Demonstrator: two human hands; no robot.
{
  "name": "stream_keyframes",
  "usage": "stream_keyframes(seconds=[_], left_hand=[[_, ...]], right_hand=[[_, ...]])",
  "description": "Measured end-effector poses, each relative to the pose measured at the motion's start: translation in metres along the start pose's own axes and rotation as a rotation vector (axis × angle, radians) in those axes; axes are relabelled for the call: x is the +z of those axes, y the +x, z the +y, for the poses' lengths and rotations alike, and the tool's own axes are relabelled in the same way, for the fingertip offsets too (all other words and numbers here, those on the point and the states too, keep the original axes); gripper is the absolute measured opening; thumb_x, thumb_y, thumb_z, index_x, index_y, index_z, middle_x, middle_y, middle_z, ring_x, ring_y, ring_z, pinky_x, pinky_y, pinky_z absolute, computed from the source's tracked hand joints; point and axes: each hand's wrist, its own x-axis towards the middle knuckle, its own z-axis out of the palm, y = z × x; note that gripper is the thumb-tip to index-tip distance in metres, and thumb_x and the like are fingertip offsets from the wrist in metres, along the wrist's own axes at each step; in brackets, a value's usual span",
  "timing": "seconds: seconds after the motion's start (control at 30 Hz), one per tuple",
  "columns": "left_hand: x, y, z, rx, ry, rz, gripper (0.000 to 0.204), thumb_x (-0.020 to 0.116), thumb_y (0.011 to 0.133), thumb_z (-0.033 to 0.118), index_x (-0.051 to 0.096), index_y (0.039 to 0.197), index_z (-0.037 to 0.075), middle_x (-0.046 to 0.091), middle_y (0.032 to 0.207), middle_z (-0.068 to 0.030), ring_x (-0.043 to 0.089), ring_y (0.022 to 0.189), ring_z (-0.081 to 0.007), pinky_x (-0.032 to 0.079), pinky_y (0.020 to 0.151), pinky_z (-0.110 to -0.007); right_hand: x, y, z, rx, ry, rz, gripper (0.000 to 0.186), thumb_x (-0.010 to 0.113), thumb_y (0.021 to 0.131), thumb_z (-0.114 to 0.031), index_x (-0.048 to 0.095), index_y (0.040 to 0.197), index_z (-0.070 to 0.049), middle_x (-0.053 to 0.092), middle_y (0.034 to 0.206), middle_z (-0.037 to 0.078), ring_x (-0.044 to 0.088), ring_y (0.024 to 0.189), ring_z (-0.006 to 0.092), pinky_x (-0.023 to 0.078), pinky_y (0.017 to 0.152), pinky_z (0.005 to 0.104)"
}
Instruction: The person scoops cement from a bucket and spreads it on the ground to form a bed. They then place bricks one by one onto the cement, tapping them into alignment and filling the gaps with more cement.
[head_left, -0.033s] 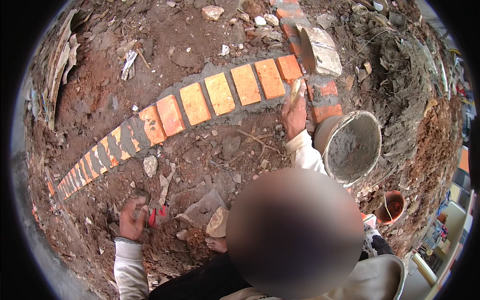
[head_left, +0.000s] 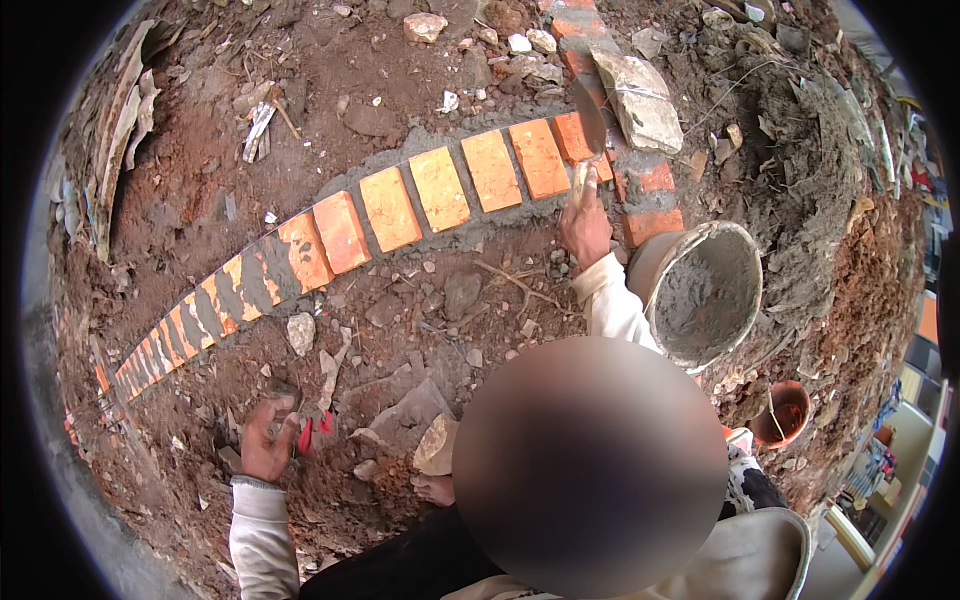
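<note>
My right hand (head_left: 587,230) grips a trowel (head_left: 590,118) by its handle. The blade stands tilted over the far end of the last orange brick (head_left: 577,137) in the row; whether they touch I cannot tell. More bricks (head_left: 438,188) lie side by side in grey mortar (head_left: 405,192), with mortar-filled gaps between several of them. Toward the left end, mortar smears the brick tops (head_left: 205,305). My left hand (head_left: 266,440) is low over the soil at the left, fingers loosely bent and apart, with no held thing visible. Red scraps (head_left: 308,435) lie beside it.
A bucket of mortar (head_left: 703,300) stands right of my right forearm, and a small orange-brown bucket (head_left: 780,413) sits farther right. A stone block (head_left: 640,100) rests beside another brick line (head_left: 655,222). Rubble and a flat stone (head_left: 405,415) lie on the soil.
The trowel blade has shifted slightly left and turned narrower in view, off the stone block's edge. My right hand has moved a little with it; my left hand has hardly moved.
</note>
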Motion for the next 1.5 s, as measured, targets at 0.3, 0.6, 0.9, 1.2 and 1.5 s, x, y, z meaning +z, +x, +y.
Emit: stream_keyframes(seconds=[0.3,0.6,0.9,1.2,1.5], left_hand=[[0.002,0.003,-0.006,0.035,0.056,0.005,0.023,0.065,0.088,0.013,0.062,0.107,-0.001,0.065,0.102,-0.0162,0.066,0.092,-0.0286,0.050,0.084,-0.036],[0.002,0.013,0.002,0.062,0.085,-0.010,0.023,0.064,0.088,0.013,0.063,0.107,0.000,0.065,0.101,-0.0166,0.066,0.093,-0.0301,0.050,0.084,-0.037],[0.003,0.012,0.007,0.036,0.086,-0.007,0.024,0.065,0.088,0.014,0.063,0.107,0.000,0.066,0.103,-0.0175,0.066,0.094,-0.0307,0.050,0.085,-0.038],[-0.002,0.007,0.007,0.024,0.086,0.014,0.023,0.066,0.088,0.014,0.063,0.106,-0.001,0.066,0.102,-0.0174,0.066,0.093,-0.0301,0.050,0.085,-0.038],[0.001,0.004,-0.001,0.053,0.129,0.011,0.026,0.064,0.090,0.018,0.062,0.107,-0.002,0.065,0.099,-0.0167,0.065,0.092,-0.0289,0.049,0.084,-0.037]], right_hand=[[-0.005,0.033,0.006,-0.057,0.009,-0.137,0.067,0.054,0.091,-0.019,0.024,0.147,0.002,0.059,0.101,0.037,0.060,0.086,0.0509,0.048,0.078,0.0552],[-0.002,0.036,0.005,-0.133,0.099,0.058,0.067,0.055,0.089,-0.017,0.026,0.146,0.003,0.062,0.091,0.037,0.062,0.086,0.0510,0.049,0.078,0.0545],[-0.007,0.034,0.000,-0.053,0.024,-0.069,0.063,0.057,0.088,-0.016,0.033,0.143,0.003,0.063,0.096,0.036,0.061,0.091,0.0515,0.050,0.080,0.0532],[-0.006,-0.055,0.014,0.086,0.779,-0.104,0.036,0.065,0.079,-0.018,0.055,0.107,0.003,0.063,0.087,0.017,0.064,0.079,0.0276,0.051,0.072,0.0377],[-0.024,-0.091,-0.022,-0.054,1.005,0.309,0.023,0.055,0.095,-0.020,0.054,0.107,0.000,0.058,0.083,0.005,0.053,0.073,0.0131,0.044,0.067,0.0284]])
